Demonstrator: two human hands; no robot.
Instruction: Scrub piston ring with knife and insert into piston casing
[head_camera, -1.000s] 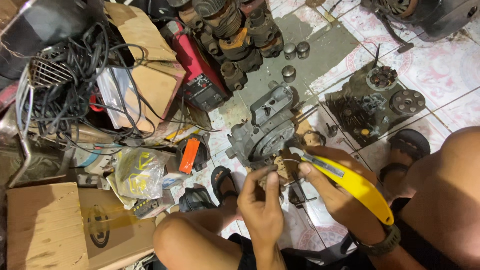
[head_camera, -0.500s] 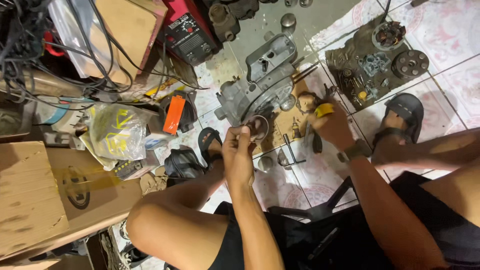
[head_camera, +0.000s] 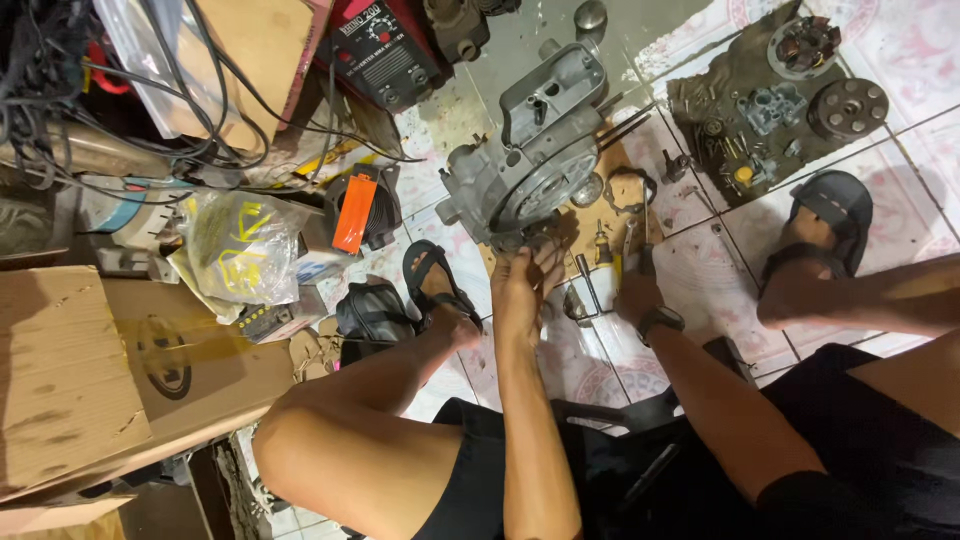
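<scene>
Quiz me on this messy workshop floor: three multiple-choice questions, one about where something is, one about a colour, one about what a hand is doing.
1. Where does the grey engine casing lie?
A. On the tiled floor ahead of the person
B. On the cardboard box
C. In the person's lap

2. What colour is the welding machine at the top?
A. Blue
B. Red
C. White

3. What is the left hand doing?
A. Resting on a knee
B. Holding a cup
C. Reaching up to the casing's lower edge

Answers: 1 A, the casing sits on the tiles beyond both sandalled feet. 2 B, its housing is plainly red. 3 C, its fingertips meet the casing's lower edge, while the right hand grips yellow-handled pliers beside it.
</scene>
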